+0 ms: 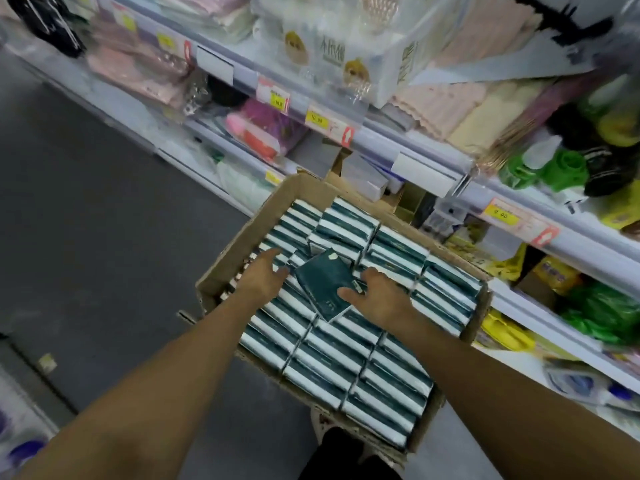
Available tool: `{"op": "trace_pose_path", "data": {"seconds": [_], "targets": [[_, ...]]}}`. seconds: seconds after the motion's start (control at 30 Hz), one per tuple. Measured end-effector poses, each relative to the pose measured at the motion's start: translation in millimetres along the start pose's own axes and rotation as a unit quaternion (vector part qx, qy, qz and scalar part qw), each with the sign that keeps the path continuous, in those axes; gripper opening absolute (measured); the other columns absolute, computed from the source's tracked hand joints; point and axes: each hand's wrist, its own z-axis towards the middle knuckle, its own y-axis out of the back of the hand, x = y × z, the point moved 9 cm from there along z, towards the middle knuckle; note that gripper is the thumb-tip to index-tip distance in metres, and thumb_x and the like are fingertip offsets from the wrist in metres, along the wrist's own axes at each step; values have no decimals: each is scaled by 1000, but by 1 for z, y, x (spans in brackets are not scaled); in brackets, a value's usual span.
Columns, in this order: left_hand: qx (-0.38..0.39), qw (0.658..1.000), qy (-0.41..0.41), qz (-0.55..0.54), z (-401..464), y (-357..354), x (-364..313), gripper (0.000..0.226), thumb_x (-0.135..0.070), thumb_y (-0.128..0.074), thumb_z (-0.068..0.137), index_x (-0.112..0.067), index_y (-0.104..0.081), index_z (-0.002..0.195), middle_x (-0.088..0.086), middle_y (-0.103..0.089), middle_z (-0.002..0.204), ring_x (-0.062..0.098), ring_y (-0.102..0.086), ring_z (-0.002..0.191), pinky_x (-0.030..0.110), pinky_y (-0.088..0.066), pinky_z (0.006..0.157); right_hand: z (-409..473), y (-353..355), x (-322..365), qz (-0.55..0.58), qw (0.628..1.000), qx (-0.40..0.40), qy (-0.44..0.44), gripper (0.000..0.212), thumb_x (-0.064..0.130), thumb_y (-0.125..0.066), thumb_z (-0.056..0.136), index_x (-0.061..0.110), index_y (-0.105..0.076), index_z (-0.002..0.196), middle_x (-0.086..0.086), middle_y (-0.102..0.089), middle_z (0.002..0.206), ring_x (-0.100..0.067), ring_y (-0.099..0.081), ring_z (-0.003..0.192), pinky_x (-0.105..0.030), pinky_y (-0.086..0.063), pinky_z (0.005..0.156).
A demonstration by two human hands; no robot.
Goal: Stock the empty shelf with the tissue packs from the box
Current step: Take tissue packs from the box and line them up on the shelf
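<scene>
Both hands reach down into the cardboard box (221, 268), which sits beside the store shelves (433, 147). Right hand (375, 294) rests on a loose dark green tissue pack (323, 284), thumb laid across its near end, fingers bent over its right edge (how firmly it grips I cannot tell). Left hand (265, 271) hovers just left of that pack, fingers spread and holding nothing. Rows of green-and-white tissue packs (349, 341) fill the box beneath, the loose pack lying flat on top of them.
</scene>
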Motion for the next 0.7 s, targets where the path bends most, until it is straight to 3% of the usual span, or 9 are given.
{"op": "trace_pose_path", "data": {"seconds": [0.13, 0.27, 0.4, 0.5, 0.7], "targets": [[36, 996, -56, 66, 28, -19, -17, 49, -22, -47, 101, -27, -38, 149, 12, -49, 143, 31, -60, 112, 36, -50, 92, 15, -18, -13, 67, 997, 10, -42, 74, 62, -68, 78, 9, -46, 126, -12, -57, 120, -29, -60, 102, -40, -52, 77], [97, 986, -95, 99, 41, -31, -32, 50, -9, -53, 94, -31, -52, 138, 8, -58, 122, 24, -60, 101, 35, -50, 89, 19, -29, -17, 118, 991, 44, -51, 71, 49, -81, 71, 11, -47, 120, -3, -61, 109, -24, -61, 98, -37, -52, 75], [119, 978, -112, 127, 47, -32, -31, 43, -9, -71, 82, -21, -64, 122, 9, -60, 121, 25, -60, 108, 38, -50, 93, 19, -16, -23, 217, 973, 73, -42, 34, 35, -83, 75, 19, -60, 96, 9, -61, 85, -10, -59, 77, -23, -42, 56], [80, 982, -106, 132, 42, -22, -35, 33, -13, -73, 86, -22, -66, 117, 9, -55, 122, 24, -61, 102, 37, -49, 92, 18, 5, -35, 261, 962, 65, -40, 19, 30, -79, 81, 23, -65, 92, 8, -65, 83, -7, -60, 73, -20, -43, 56], [-45, 992, -115, 28, 5, 19, -56, 28, -12, -64, 94, -19, -65, 120, 5, -46, 132, 20, -55, 110, 24, -42, 92, 2, 44, -52, 317, 944, 33, -85, 28, 27, -76, 85, 11, -64, 104, -5, -67, 78, -14, -60, 60, -18, -42, 42]]}}
